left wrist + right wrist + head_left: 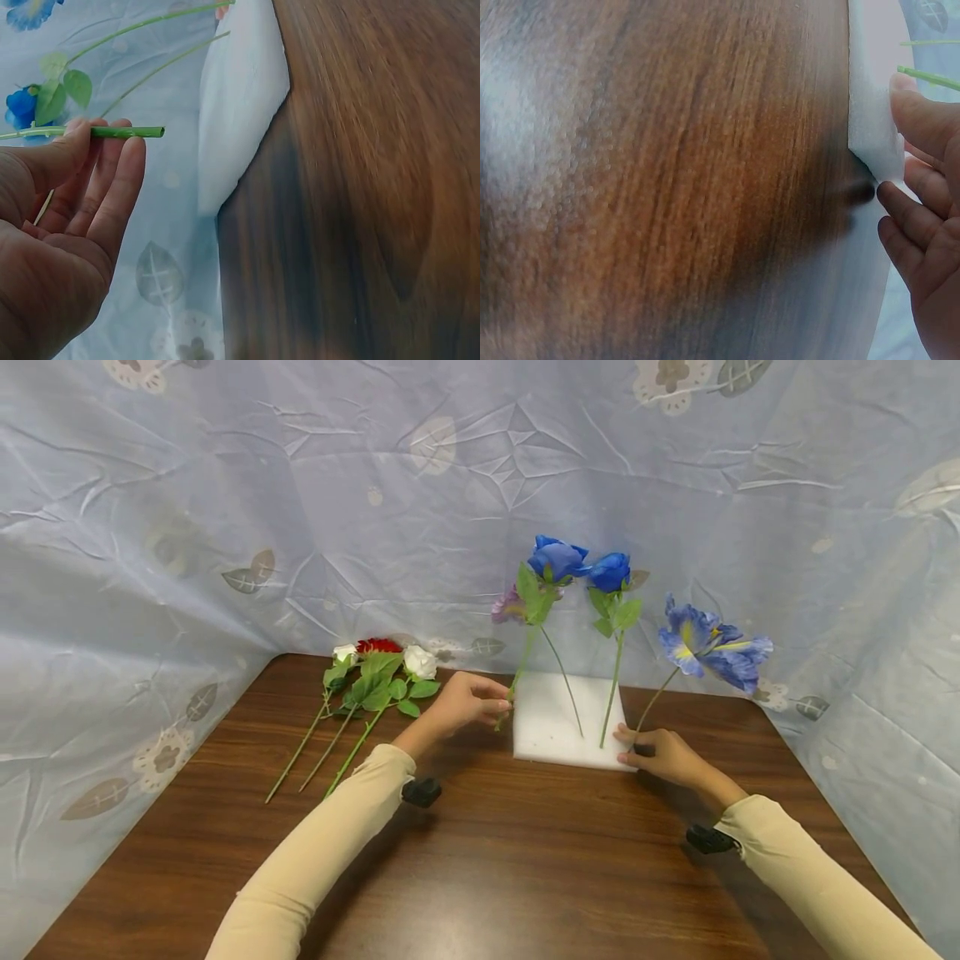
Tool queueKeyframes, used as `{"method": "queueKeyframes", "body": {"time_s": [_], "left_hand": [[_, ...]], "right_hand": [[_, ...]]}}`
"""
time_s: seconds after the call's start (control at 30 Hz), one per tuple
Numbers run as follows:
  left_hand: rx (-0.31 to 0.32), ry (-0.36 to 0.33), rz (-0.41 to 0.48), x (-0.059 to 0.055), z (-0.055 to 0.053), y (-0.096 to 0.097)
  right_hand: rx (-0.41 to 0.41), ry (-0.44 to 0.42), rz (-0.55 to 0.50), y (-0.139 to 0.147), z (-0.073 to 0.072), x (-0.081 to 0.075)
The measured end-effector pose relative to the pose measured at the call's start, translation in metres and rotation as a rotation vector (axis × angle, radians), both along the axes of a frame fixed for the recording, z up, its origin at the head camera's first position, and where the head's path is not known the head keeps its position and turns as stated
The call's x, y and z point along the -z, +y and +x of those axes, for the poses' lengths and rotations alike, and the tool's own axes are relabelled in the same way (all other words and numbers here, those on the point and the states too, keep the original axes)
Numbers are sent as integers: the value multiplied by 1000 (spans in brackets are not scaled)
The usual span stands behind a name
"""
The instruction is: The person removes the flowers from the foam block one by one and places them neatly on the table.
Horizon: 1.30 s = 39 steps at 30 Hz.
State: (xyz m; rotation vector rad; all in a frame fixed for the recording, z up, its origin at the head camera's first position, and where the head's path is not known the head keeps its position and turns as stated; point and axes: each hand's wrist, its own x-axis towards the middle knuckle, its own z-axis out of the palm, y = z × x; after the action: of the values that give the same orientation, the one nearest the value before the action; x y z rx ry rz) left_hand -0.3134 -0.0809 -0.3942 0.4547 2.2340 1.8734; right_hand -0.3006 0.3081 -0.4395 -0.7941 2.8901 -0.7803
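Note:
My left hand (471, 700) pinches the green stem (124, 132) of a blue rose (557, 560) between thumb and fingers; its cut end points down, beside the left edge of a white foam block (547, 745). Rising from the block are a second blue rose (609, 573) and the thin stem of a purple flower (508, 607), partly hidden behind the held rose. My right hand (667, 757) grips the block's right front corner, thumb on top (911, 112). Just behind this hand stands a blue-and-yellow iris (712, 643), leaning right, its stem base hidden by the fingers.
On the left of the brown wooden table (480, 860) lie two white roses (419, 662) and a red flower (378, 646), stems toward the front. A patterned pale curtain (420, 527) hangs behind the table and along its sides.

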Motion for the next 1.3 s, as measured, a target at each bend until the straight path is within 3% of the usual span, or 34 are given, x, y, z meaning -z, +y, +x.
{"method": "queueKeyframes", "body": {"time_s": [0.53, 0.97, 1.3], "left_hand": [[-66, -24, -25, -5, 13, -63], [-123, -60, -98, 4, 25, -115], [-81, -155, -191, 4, 32, -139]], "right_hand": [[-11, 11, -13, 1, -2, 2], [0, 11, -2, 1, -2, 3], [-14, 24, 4, 1, -1, 2]]}}
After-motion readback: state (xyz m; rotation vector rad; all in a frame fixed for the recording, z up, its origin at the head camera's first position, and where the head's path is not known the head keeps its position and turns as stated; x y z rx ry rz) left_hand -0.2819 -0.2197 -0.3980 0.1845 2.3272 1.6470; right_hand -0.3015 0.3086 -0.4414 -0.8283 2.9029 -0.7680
